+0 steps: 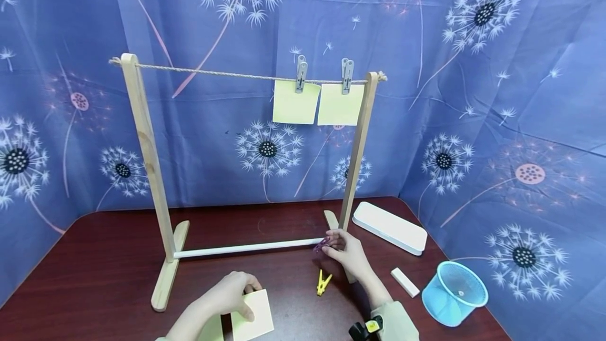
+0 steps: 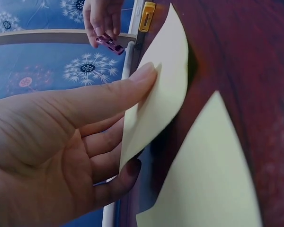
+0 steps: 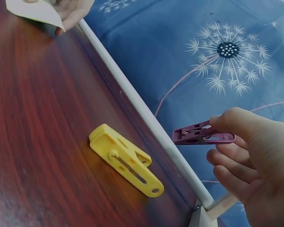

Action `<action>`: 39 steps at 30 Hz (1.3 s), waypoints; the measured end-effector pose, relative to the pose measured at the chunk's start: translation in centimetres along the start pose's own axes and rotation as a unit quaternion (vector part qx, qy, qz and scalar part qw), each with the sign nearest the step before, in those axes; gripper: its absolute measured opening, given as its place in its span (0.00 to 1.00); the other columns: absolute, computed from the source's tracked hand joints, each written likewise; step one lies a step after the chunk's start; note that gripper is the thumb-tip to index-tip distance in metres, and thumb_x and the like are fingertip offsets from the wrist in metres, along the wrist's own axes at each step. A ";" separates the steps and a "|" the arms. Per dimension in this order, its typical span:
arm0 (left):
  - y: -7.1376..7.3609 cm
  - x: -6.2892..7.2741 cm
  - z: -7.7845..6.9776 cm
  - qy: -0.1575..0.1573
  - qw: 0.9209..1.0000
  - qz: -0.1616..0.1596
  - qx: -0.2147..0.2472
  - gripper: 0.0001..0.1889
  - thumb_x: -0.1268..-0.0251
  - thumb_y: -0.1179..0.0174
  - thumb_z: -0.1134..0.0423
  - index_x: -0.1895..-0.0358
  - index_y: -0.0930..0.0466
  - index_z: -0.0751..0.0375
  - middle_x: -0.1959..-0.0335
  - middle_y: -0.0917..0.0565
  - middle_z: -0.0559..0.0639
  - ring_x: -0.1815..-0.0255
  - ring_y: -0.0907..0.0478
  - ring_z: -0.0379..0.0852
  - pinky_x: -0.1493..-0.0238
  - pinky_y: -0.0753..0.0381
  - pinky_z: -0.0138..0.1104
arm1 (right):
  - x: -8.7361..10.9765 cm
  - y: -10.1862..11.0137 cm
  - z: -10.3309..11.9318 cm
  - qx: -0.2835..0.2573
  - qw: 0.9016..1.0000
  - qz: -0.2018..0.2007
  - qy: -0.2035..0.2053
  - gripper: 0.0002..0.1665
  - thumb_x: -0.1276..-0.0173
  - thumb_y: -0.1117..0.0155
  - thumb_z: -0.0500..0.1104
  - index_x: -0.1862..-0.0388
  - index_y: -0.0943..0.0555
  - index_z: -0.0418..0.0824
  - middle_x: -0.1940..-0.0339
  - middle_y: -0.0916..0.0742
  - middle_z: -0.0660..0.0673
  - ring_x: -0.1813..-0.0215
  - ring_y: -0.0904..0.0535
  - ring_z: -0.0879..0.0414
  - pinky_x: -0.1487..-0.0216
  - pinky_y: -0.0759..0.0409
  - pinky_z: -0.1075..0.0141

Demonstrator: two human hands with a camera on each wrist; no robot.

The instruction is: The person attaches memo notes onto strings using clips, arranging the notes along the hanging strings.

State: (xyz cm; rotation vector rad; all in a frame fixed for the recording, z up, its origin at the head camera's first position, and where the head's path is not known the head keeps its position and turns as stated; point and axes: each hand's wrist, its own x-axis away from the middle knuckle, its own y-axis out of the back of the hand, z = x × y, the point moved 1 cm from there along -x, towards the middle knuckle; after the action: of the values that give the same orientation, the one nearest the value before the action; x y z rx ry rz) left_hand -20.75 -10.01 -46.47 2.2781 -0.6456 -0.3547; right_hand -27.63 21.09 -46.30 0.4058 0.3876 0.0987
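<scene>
While left fingers (image 2: 104,142) pinch paper (image 2: 163,90), clothespin (image 3: 193,136) between right fingers (image 3: 236,121); end protrudes.

No wording, brand or number can be read in any of the three views. Dark marks are seen on a small yellow label (image 1: 373,326), borne by the black device (image 1: 359,332) at the right sleeve (image 1: 395,322); too small to be made out.
</scene>
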 end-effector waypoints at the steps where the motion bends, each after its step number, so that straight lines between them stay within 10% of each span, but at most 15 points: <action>1: 0.0 0.0 0.0 0.001 1.000 0.002 0.006 0.22 0.71 0.21 0.72 0.64 0.16 0.62 0.75 0.17 0.45 0.73 0.28 0.32 0.70 0.29 0.28 | 0.0 0.0 0.1 -0.010 1.000 -0.003 -0.007 0.22 0.42 0.29 0.31 0.50 0.22 0.25 0.62 0.13 0.36 0.59 0.17 0.59 0.52 0.17 0.65; 14: 0.3 -0.4 0.4 0.004 0.999 0.019 0.027 0.12 0.52 0.27 0.69 0.63 0.16 0.68 0.74 0.16 0.48 0.74 0.27 0.31 0.73 0.27 0.28 | 0.0 -0.2 0.3 -0.083 0.996 0.023 -0.034 0.24 0.39 0.32 0.31 0.46 0.25 0.21 0.53 0.15 0.27 0.51 0.16 0.53 0.49 0.21 0.74; 22: 0.5 -0.8 1.0 0.017 0.999 0.016 0.047 0.10 0.57 0.27 0.74 0.69 0.16 0.67 0.76 0.18 0.47 0.76 0.27 0.35 0.73 0.27 0.29 | -0.1 -0.5 0.7 -0.095 0.994 0.035 -0.038 0.25 0.35 0.34 0.32 0.43 0.27 0.21 0.51 0.16 0.26 0.53 0.17 0.63 0.50 0.22 0.74; 33: 0.9 -0.7 1.3 0.049 0.994 0.025 0.098 0.09 0.56 0.27 0.74 0.69 0.16 0.69 0.75 0.18 0.48 0.73 0.25 0.40 0.72 0.25 0.30 | -0.7 -1.0 1.5 -0.120 0.991 0.031 0.040 0.25 0.38 0.30 0.40 0.48 0.24 0.23 0.58 0.14 0.37 0.57 0.19 0.66 0.55 0.21 0.75; 39: 1.6 -0.7 1.5 0.060 0.983 0.045 0.169 0.10 0.51 0.29 0.72 0.64 0.16 0.71 0.72 0.15 0.50 0.70 0.23 0.41 0.66 0.23 0.34 | -1.5 -1.2 3.3 -0.112 0.992 0.060 -0.023 0.26 0.34 0.34 0.37 0.42 0.27 0.24 0.49 0.18 0.27 0.52 0.19 0.64 0.52 0.21 0.72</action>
State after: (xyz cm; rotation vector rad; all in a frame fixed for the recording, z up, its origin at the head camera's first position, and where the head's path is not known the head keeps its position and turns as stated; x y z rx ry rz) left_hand -22.51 -11.44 -46.33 2.5563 -0.7919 -0.0657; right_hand -27.74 18.50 -43.48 0.2081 0.3025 0.2476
